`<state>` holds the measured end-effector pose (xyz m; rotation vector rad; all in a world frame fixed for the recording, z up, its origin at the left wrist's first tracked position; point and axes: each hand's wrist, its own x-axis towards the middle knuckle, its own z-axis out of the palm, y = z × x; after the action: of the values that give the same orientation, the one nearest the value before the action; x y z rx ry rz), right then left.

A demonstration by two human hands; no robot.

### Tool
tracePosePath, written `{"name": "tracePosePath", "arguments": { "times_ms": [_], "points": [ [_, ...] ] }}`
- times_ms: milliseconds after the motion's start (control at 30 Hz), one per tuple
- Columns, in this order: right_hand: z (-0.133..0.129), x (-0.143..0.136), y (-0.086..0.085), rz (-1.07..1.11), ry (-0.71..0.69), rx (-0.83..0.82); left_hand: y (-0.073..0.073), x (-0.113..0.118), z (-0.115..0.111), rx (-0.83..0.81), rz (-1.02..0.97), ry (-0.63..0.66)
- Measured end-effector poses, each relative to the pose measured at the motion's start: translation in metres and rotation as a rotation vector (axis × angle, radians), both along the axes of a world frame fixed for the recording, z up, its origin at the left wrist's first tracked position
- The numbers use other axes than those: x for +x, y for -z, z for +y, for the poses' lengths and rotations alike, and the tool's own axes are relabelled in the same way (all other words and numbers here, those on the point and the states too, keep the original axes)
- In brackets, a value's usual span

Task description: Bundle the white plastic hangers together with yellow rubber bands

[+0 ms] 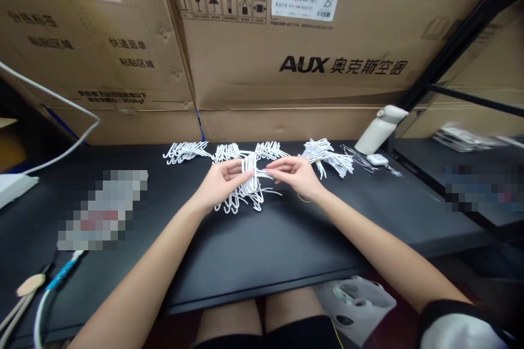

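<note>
In front of me, above the black desk, my left hand [227,180] is closed around a bundle of white hooks [249,174], thumb across its front. My right hand [297,174] pinches the end of thin white strands [264,173] that stick out from the bundle's right side. Whether these strands are ties or part of the hooks, I cannot tell. Just below the hands lies a loose heap of white hooks [235,203]. Behind them, neat groups of hooks stand in a row: one at left [186,151], one in the middle [227,151], another right of it [270,149].
A pile of thin white pieces [325,155] lies at back right, near a white bottle [379,130] and a small white case [377,160]. Large cardboard boxes [245,82] wall off the back. A blurred-out flat object [106,207] and cables [61,275] lie left.
</note>
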<state>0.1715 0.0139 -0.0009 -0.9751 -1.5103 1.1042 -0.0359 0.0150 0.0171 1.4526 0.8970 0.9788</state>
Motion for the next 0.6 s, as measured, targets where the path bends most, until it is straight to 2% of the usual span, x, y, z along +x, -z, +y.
{"name": "tracePosePath", "arguments": {
  "times_ms": [600],
  "points": [
    [-0.0064,-0.0058,-0.001,0.005,-0.012,0.015,0.0031,-0.0027,0.0012,-0.063,-0.014,-0.024]
  ]
}}
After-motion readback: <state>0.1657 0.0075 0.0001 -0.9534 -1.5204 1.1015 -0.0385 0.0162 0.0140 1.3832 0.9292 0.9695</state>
